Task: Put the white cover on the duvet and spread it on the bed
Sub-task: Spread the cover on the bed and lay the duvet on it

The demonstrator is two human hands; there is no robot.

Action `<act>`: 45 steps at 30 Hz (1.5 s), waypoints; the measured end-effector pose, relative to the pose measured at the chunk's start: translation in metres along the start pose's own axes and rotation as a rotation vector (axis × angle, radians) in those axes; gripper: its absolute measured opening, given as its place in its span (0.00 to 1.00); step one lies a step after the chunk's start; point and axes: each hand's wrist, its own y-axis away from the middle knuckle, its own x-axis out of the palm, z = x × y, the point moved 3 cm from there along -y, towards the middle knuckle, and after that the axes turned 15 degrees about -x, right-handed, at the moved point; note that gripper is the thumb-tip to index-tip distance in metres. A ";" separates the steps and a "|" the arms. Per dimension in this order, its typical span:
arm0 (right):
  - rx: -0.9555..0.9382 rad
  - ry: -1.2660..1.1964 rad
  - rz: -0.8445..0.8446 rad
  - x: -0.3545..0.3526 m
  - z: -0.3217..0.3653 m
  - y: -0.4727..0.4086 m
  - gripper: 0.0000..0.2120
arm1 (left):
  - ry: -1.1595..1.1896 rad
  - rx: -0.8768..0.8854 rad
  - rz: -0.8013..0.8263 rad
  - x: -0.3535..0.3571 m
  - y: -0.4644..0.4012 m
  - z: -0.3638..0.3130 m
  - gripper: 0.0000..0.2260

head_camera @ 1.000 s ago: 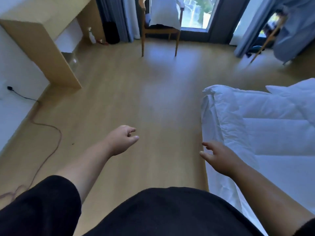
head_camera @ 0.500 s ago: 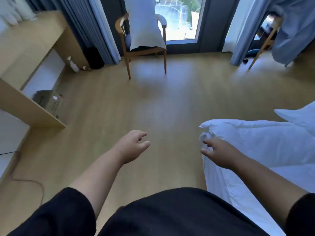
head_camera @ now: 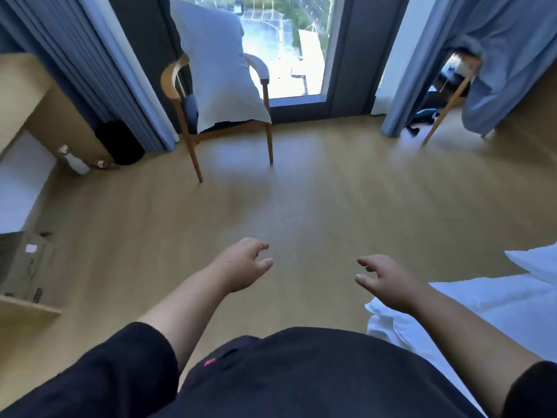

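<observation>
- Left hand [head_camera: 241,263] hovers over the floor [head_camera: 316,200], fingers loosely curled, holding nothing.
- Right hand [head_camera: 388,285] hangs above the duvet [head_camera: 482,300] edge, fingers spread, empty.

Bare floor [head_camera: 316,206] ahead; chair [head_camera: 223,95] beyond; bed [head_camera: 470,303] blocks right.

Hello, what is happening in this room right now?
A person in a black top stands beside a bed with white bedding. The left hand and right hand reach forward over the wooden floor, fingers loose, holding nothing. Ahead, a white fabric piece hangs over a wooden chair by the window. I cannot tell whether it is the cover.
</observation>
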 end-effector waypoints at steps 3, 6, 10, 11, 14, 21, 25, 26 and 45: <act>0.121 -0.096 -0.094 -0.033 -0.021 -0.018 0.24 | -0.112 0.072 0.050 -0.032 -0.065 -0.052 0.23; 0.244 -0.160 -0.165 -0.060 -0.061 -0.026 0.24 | -0.188 0.181 0.093 -0.045 -0.123 -0.122 0.23; 0.391 -0.245 -0.248 -0.099 -0.134 -0.043 0.25 | -0.305 0.364 0.152 -0.032 -0.198 -0.237 0.23; 0.411 -0.254 -0.266 -0.112 -0.154 -0.051 0.25 | -0.321 0.404 0.164 -0.027 -0.215 -0.269 0.23; 0.446 -0.275 -0.315 -0.157 -0.219 -0.080 0.24 | -0.352 0.463 0.192 -0.017 -0.261 -0.356 0.23; 0.444 -0.230 -0.230 -0.296 -0.327 -0.142 0.23 | -0.335 0.420 0.192 -0.047 -0.342 -0.501 0.23; 0.449 -0.253 -0.262 -0.352 -0.376 -0.173 0.22 | -0.321 0.442 0.207 -0.050 -0.382 -0.571 0.23; 0.456 -0.275 -0.269 -0.361 -0.388 -0.179 0.23 | -0.335 0.463 0.222 -0.047 -0.393 -0.591 0.23; 1.085 -0.650 -0.769 -0.487 -0.650 -0.093 0.23 | -0.834 1.091 0.543 0.127 -0.504 -1.078 0.21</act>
